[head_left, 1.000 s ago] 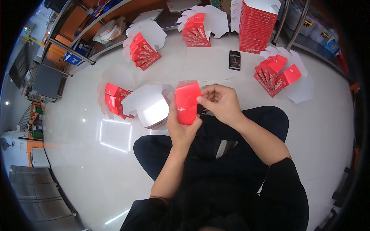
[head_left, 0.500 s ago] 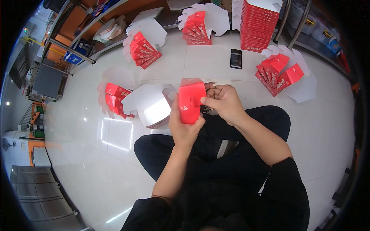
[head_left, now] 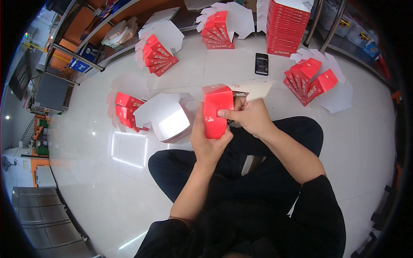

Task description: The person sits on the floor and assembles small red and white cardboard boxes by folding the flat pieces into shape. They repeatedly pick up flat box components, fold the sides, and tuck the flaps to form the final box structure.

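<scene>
Between my hands, above my crossed legs, is a partly folded red cardboard box [head_left: 216, 98] with a pale lid flap [head_left: 258, 89] sticking out to the right. My left hand [head_left: 207, 144] is closed round its lower left edge, thumb at the bottom corner. With its thumb on the red face near a slotted tab, my right hand [head_left: 247, 117] grips the right side; its other fingers are partly hidden behind the box. Just left of my left hand, white unfolded box blanks [head_left: 172, 122] lie in a stack on the floor.
Fanned stacks of red boxes stand at left [head_left: 125, 111], far left [head_left: 158, 56], far middle [head_left: 217, 32] and right [head_left: 309, 79]. A tall red stack [head_left: 286, 30] rises at the back. A black phone [head_left: 261, 64] lies before it. Metal shelving [head_left: 335, 23] borders the far side.
My right thumb has shifted left across the red face, and the tab there lies flatter. The box has turned slightly, and its pale lid flap now shows at right.
</scene>
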### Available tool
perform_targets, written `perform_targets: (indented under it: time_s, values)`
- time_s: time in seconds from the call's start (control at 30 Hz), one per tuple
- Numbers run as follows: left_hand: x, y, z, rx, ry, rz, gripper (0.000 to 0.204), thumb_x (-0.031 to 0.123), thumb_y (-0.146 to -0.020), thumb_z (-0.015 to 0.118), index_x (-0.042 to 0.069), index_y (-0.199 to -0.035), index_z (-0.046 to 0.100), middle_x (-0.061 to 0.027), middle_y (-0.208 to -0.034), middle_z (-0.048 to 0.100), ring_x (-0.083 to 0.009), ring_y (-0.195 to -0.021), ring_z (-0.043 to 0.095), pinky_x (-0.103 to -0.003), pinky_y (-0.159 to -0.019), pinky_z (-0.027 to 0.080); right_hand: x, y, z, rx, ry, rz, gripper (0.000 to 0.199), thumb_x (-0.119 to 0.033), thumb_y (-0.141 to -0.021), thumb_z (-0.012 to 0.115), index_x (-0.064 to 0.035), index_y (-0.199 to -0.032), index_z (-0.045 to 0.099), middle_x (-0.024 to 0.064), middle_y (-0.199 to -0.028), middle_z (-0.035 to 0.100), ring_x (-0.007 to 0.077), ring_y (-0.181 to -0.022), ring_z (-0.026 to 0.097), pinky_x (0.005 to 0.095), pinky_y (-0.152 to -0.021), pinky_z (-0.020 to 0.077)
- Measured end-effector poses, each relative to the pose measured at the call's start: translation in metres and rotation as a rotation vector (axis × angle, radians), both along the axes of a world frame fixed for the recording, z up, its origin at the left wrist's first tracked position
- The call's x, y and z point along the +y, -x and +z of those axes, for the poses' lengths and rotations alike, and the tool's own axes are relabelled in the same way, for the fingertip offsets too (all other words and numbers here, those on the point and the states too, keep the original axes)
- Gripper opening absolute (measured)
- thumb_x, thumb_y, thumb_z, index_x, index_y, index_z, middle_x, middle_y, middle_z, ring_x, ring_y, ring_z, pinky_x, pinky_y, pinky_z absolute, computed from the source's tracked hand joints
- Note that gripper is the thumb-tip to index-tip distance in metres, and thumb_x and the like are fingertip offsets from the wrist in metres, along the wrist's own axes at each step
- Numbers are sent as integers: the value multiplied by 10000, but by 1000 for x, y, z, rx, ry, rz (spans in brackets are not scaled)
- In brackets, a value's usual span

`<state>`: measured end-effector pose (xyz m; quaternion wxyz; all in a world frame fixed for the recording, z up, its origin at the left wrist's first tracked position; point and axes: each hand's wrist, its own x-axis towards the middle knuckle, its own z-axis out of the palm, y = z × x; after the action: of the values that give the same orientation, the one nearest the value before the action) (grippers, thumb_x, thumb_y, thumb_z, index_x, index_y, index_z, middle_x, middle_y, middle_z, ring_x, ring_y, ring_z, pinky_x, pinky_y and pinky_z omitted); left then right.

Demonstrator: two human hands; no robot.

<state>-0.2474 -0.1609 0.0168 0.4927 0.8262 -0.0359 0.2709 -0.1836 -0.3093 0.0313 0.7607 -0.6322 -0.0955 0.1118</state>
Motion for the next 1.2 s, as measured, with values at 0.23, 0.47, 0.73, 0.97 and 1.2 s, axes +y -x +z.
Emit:
perform_targets:
  time_s: [0.23,0.47,0.73,0.97,1.2]
  values:
    - [7,-7,-10,-75,-1,-21,841,34,-669,787,-51,-1429,436,-207,-1206,609,-308,-1063,652,-372,-906,524,3,4,2,334,-134,97,256,-126,-841,830,-30,-1023,679,12,-741,624,53,-603,506,210,-548,403]
    - [16,-1,7,-100,-344,45,835,56,-678,807,-49,-1414,426,-195,-1206,610,-319,-1079,640,-382,-924,515,1,-1,-1,48,-79,195,237,-235,-902,777,-60,-1025,674,32,-847,665,121,-744,626,279,-678,529]
    - [40,17,2,157,-18,-46,708,131,-765,832,-55,-1374,523,-190,-1194,674,-249,-1061,677,-350,-881,550,29,8,-16,253,-220,401,424,-261,-913,720,-67,-1266,588,82,-1216,637,177,-1075,621,335,-908,523]
    - [87,32,-18,239,278,109,495,85,-896,707,10,-1372,593,-95,-1133,670,-111,-833,636,-245,-661,512,64,13,0,-85,250,378,313,-243,-818,834,-11,-961,682,50,-910,678,172,-828,626,327,-737,490]
    - [155,30,-32,236,957,69,635,207,-978,638,-22,-1513,386,-101,-1243,627,-155,-899,642,-307,-752,516,66,-22,-47,-264,333,-208,373,-384,-908,732,-43,-1038,658,106,-996,685,233,-928,640,348,-829,497]
